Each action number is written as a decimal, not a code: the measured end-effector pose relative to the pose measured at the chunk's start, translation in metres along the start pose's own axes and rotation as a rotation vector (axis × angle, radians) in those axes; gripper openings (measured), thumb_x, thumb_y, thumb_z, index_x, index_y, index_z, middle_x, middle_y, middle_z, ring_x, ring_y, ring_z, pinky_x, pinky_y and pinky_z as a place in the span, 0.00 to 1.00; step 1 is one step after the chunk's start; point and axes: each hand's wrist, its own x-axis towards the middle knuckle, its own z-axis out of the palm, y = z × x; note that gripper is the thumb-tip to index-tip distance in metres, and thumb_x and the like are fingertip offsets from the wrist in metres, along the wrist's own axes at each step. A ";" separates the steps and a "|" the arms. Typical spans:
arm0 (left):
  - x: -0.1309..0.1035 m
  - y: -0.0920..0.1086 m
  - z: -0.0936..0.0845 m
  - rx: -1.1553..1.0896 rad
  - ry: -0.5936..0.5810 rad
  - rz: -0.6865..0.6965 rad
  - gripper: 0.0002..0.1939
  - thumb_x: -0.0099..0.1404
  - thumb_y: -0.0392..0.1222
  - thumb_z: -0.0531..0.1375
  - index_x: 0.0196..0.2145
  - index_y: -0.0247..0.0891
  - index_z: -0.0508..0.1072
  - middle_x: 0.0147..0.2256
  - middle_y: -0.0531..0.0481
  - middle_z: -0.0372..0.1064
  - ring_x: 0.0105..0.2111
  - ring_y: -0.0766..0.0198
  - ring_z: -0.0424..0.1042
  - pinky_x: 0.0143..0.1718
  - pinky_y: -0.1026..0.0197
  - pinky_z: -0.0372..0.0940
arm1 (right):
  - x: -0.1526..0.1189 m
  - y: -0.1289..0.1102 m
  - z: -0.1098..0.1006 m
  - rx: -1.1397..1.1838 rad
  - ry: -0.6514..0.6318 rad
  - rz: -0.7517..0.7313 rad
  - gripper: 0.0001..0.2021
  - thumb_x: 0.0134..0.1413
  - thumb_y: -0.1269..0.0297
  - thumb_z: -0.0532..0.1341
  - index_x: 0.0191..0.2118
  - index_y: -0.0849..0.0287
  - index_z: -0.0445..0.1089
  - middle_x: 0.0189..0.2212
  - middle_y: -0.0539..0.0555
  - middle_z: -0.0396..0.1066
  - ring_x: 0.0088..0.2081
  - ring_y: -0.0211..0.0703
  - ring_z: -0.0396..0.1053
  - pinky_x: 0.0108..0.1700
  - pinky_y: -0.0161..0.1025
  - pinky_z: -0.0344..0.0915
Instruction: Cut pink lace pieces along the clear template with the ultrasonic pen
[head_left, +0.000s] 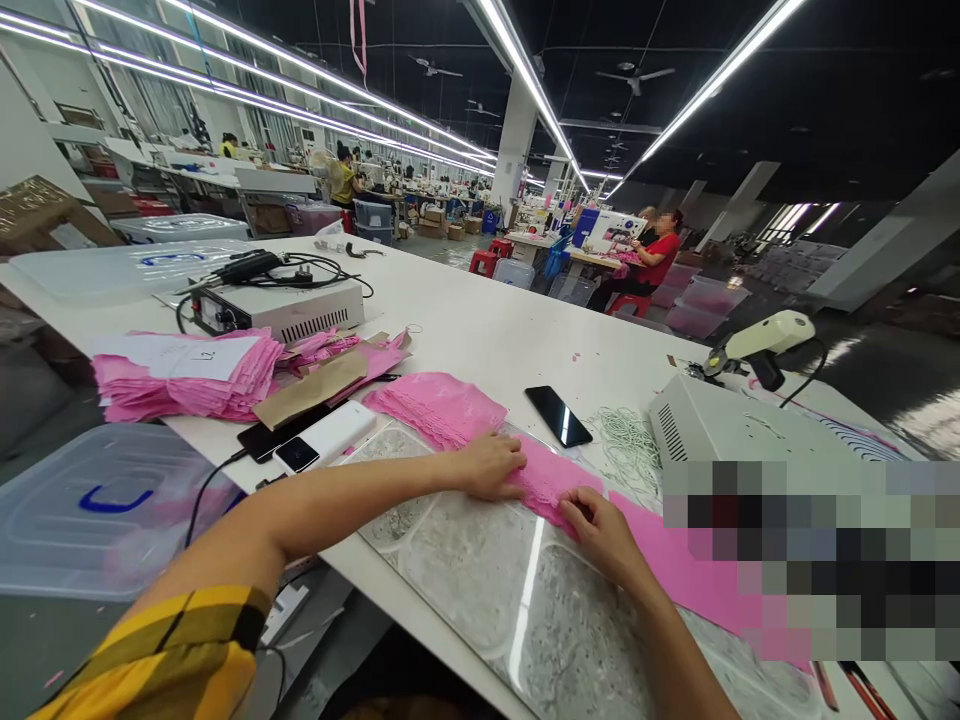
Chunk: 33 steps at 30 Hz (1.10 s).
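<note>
On the white table (465, 320), at its left, a stack of pink pieces (180, 395) lies under a paper label (176, 355), with a white power bank (337, 430) to its right. Next, the left hand (491, 467) rests palm down on pink cloth (541, 475) over a marble-patterned sheet (457, 560); I cannot tell whether it grips. Beyond lies a black phone (559, 415). The right hand (602, 528), fingers curled, touches the cloth's near edge; its grip is unclear. Tangled string (626, 440) lies beside a grey box (727, 430).

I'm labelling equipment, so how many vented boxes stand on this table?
2: the left vented box beyond the pink stack, the right vented box beside the pale tangled string. The pixelated patch may hide more.
</note>
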 end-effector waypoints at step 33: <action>0.014 -0.001 -0.007 -0.075 0.097 -0.112 0.12 0.70 0.31 0.49 0.43 0.36 0.70 0.39 0.44 0.71 0.39 0.59 0.71 0.41 0.59 0.64 | 0.000 -0.007 0.021 -0.240 0.267 -0.039 0.16 0.57 0.51 0.50 0.28 0.56 0.66 0.27 0.53 0.70 0.28 0.41 0.63 0.30 0.38 0.56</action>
